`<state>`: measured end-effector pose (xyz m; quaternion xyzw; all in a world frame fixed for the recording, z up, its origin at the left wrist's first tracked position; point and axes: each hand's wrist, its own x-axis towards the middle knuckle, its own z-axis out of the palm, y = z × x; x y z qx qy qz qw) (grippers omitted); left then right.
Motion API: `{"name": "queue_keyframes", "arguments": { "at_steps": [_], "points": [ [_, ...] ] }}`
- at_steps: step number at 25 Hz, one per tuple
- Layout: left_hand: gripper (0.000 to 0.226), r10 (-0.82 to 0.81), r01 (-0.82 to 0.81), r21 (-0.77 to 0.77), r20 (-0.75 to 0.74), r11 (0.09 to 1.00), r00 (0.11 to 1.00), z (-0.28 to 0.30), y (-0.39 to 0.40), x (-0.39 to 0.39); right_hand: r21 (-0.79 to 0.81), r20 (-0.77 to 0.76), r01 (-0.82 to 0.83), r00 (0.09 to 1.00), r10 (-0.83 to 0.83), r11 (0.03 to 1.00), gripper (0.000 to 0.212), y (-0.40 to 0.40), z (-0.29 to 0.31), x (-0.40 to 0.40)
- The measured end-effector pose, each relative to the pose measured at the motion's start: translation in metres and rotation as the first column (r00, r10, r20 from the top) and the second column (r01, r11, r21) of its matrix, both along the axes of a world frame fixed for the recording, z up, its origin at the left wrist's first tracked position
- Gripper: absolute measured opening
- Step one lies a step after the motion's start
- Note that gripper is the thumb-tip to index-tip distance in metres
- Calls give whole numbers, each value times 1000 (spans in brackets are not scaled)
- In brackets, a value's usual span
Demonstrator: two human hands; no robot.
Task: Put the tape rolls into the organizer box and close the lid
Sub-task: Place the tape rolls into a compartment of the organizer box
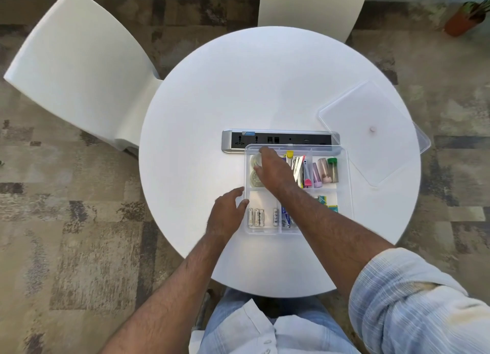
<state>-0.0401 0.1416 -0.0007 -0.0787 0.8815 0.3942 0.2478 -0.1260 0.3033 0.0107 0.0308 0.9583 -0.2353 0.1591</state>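
- The right hand (274, 169) reaches into the far-left compartment of the organizer box (344, 178) and covers most of it. Its fingers bend down over the tape rolls (255, 178); I cannot tell if they grip a roll or only touch it.
- Only pale, clear curved parts of the tape rolls show at the left of the hand, one behind the other. How many rolls lie there is hard to make out.
- The right forearm crosses the middle of the box and hides parts of the near compartments.
- The left hand (228, 213) rests at the near-left wall of the box, fingers loosely spread, thumb on the rim, holding nothing else.
- Batteries (256, 217) lie in the near-left compartment.
- The lid (371, 131) lies apart on the worktop (212, 102), to the far right; its right corner goes over the worktop edge.
- The box's far edge overlaps a socket strip (265, 139).
- The far half and the left part of the worktop are free.
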Motion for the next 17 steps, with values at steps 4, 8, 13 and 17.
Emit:
{"name": "queue_keyframes", "arguments": {
  "at_steps": [4, 8, 13, 17],
  "points": [
    [53, -29, 29, -50, -3, 998, 1000, -4, -5, 2, -40, 36, 71, 997, -69, 997, 48, -2, 0, 3],
    [65, -120, 110, -143, -64, 984, 991, -4, -9, 3, 18, 5, 45, 999, -45, 999, 38, 1, -1, 15],
    [76, -160, 159, -196, 10, 968, 987, -5, -12, 5, 4, 4, 29, 1000, -29, 1000, 35, 1, 1, 23],
    [82, -119, 125, -190, 43, 974, 992, -6, -13, 5, 15, -14, -6, 1000, 6, 1000, 32, 1, -4, 27]
  ]
}}
